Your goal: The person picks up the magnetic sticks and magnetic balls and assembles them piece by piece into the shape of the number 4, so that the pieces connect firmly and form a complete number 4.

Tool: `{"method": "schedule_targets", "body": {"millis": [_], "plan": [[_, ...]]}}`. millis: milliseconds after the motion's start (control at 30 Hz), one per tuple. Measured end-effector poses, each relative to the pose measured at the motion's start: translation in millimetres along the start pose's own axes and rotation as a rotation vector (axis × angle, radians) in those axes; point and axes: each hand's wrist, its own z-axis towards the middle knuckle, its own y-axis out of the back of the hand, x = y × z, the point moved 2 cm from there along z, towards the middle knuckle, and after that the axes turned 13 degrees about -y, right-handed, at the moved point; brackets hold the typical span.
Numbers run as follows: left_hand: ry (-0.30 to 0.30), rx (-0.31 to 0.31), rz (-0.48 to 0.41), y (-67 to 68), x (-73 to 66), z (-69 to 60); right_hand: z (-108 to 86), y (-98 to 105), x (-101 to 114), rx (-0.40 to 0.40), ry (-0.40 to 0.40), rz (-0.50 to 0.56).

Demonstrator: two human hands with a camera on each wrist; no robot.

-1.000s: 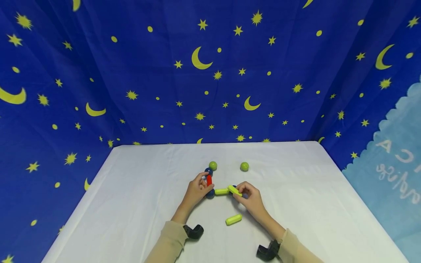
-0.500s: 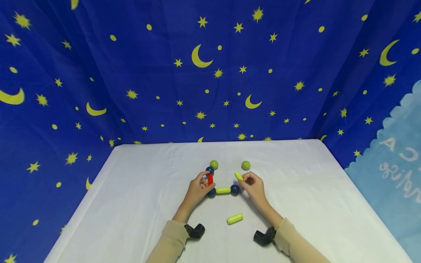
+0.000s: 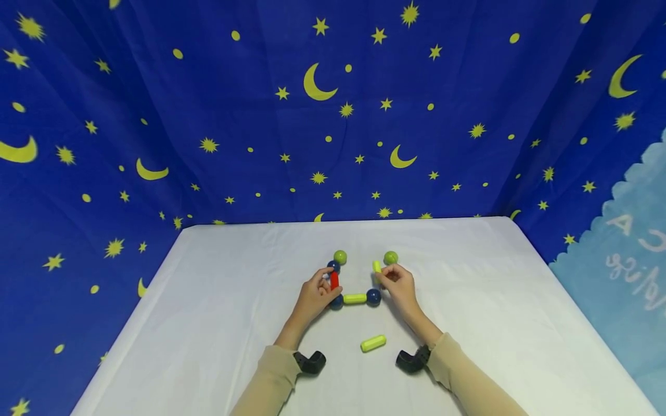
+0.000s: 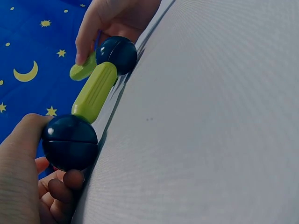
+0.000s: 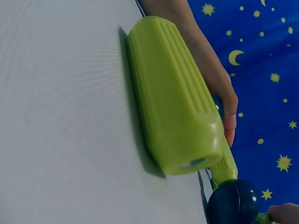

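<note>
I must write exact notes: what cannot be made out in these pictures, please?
Head view: lower end of the held yellow-green plastic-looking rod, covered by the right hand.
Head view: white lettering on light blue cloth, cut off by the right edge.
Right wrist view: glossy dark blue ball, cut off by the lower edge.

Way free right of right hand (image 3: 400,284); loose yellow rod (image 3: 373,344) between forearms (image 3: 273,370).
</note>
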Motion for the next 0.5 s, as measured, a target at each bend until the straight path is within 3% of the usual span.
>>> {"method": "schedule_targets", "body": {"millis": [133, 333, 500], "plan": [[0.001, 0.025, -0.017, 5.8, -18.6, -1.1, 1.1, -3, 0, 0.014, -0.025, -0.021], [0.024, 0.011, -0.034, 5.6, -19.7, -1.3, 1.1, -5, -1, 0.054, -0.075, -0.036], [-0.003, 0.005, -0.021, 4.1, -18.2, -1.9, 5.8, -5, -9, 0.096, -0.104, -0.037]]}}
